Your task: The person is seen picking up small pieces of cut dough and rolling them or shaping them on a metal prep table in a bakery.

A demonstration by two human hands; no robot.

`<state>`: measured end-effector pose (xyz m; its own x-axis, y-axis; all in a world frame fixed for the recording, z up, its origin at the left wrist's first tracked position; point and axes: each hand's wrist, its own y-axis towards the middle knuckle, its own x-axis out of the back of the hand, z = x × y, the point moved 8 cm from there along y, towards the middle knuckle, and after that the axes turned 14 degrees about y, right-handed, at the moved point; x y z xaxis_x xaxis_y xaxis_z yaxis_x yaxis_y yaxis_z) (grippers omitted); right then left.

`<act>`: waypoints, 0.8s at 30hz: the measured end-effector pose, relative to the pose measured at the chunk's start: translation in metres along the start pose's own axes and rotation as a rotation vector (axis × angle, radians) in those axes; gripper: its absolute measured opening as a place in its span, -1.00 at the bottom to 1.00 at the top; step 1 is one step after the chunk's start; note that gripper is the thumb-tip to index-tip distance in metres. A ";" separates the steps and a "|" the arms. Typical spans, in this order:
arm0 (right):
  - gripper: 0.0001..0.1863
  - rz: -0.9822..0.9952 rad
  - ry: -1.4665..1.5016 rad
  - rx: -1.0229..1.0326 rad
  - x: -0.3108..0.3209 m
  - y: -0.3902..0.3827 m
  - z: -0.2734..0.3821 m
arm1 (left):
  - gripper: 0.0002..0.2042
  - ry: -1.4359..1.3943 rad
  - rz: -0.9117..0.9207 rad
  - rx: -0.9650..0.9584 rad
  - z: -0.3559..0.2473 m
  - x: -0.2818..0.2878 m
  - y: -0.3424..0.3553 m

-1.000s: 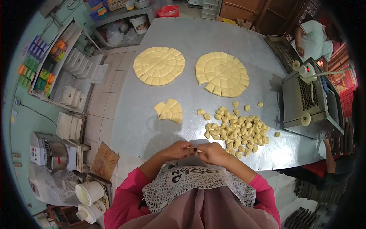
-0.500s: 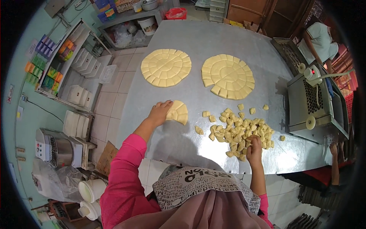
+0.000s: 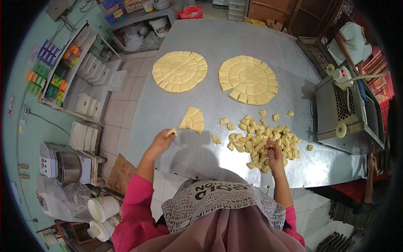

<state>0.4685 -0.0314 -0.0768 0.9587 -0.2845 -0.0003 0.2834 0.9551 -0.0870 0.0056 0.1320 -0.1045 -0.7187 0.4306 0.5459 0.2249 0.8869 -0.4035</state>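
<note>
Head view: small pale-yellow dough piece pinched in left hand, near side of grey metal worktop; fingers hide part of it. Right hand at loose heap of pale-yellow dough lumps, fingers bent, covering some; can't tell if it grips one. Cut pale-yellow dough wedge just beyond left hand. Farther right, boxy metal machine, far side hidden. Co-worker in pale top partly lost in dark rim.
</note>
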 end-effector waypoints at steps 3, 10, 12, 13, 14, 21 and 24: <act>-0.53 0.010 -1.274 0.503 -0.062 0.001 0.100 | -0.85 -0.104 0.193 -0.095 -0.083 -0.050 -0.045; -0.49 0.683 -0.567 0.591 -0.179 -0.043 0.136 | -0.86 0.005 0.443 -0.571 -0.203 -0.127 -0.098; -0.56 0.700 -0.658 0.501 -0.175 -0.046 0.129 | -0.86 -0.043 0.477 -0.522 -0.201 -0.135 -0.099; -0.62 0.714 -0.748 0.407 -0.172 -0.047 0.119 | -0.86 -0.011 0.492 -0.552 -0.203 -0.139 -0.101; -0.75 0.666 -0.749 0.487 -0.168 -0.050 0.117 | -0.85 0.021 0.509 -0.581 -0.204 -0.142 -0.103; -0.86 0.756 -0.657 0.312 -0.112 -0.058 0.100 | -0.79 -0.088 0.255 -0.294 -0.153 -0.138 -0.037; -0.78 0.399 -0.657 0.385 -0.079 -0.044 0.118 | -0.60 0.398 -0.092 -0.810 -0.214 -0.128 -0.061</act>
<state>0.3831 -0.0406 0.0448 0.7748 0.0713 0.6282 -0.2035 0.9689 0.1410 0.2248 0.0586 0.0067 -0.5102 0.2446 0.8245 0.6796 0.7023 0.2121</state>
